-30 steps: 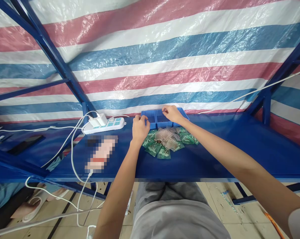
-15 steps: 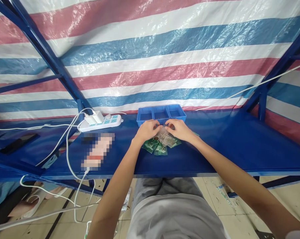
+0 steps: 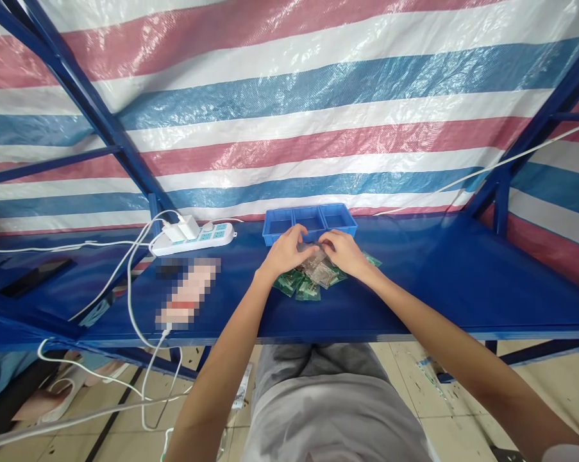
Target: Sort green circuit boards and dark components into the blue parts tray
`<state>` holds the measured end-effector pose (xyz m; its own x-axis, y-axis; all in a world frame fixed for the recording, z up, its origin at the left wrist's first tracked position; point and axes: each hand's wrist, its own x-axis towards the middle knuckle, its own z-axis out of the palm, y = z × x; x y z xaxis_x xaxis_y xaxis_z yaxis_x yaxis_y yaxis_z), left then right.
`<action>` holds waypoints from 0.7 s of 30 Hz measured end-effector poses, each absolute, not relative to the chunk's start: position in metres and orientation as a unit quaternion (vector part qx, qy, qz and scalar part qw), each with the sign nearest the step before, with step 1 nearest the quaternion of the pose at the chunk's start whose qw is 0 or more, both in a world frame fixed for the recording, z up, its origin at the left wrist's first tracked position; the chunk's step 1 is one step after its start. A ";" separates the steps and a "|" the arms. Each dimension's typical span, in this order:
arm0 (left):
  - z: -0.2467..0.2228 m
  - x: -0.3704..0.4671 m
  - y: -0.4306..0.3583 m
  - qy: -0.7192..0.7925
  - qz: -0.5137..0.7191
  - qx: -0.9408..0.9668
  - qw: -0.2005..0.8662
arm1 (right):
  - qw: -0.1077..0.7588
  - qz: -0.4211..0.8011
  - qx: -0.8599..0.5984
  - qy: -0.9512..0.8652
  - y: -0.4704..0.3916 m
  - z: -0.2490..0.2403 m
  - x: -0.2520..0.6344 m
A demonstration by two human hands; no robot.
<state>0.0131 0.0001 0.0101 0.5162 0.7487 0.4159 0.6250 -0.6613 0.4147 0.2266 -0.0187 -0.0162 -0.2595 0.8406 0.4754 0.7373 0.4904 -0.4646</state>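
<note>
Both hands are off the tray vs 1 s ago and down at the pile in front of it. Back then we had the left hand (image 3: 289, 250) by the tray's left end and the right hand (image 3: 344, 252) over its compartments. Half a second ago we were already at the pile, so only small finger shifts since

Left: fingers curled, thumb reaching over the clear bags (image 3: 322, 274). Right: fingers bent, tips at the same bags, just beside the left thumb. We can't tell if either one is actually pinching a bag, the tips are too small and partly hidden

Clear bags sit on top of the green packets (image 3: 308, 290), on the blue bench (image 3: 438, 282), near side of the blue tray (image 3: 272, 239). Some green shows past the right hand, a bit more of it than half a second ago. All three tray compartments are in sight again, left hand overlapping the front edge

No change we can see in the white power strip (image 3: 219, 237) with its plugs, or the pixelated pink patch (image 3: 190, 295) on the bench, left of our left hand
</note>
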 end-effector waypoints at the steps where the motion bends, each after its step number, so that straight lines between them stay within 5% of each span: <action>1: 0.010 0.014 -0.001 0.390 0.289 0.867 0.112 | 0.342 0.056 -0.515 -0.784 -0.017 -0.018 0.228; 21: 0.007 0.016 0.002 0.401 0.268 0.872 0.086 | 0.199 0.088 -0.553 -0.804 -0.009 -0.016 0.264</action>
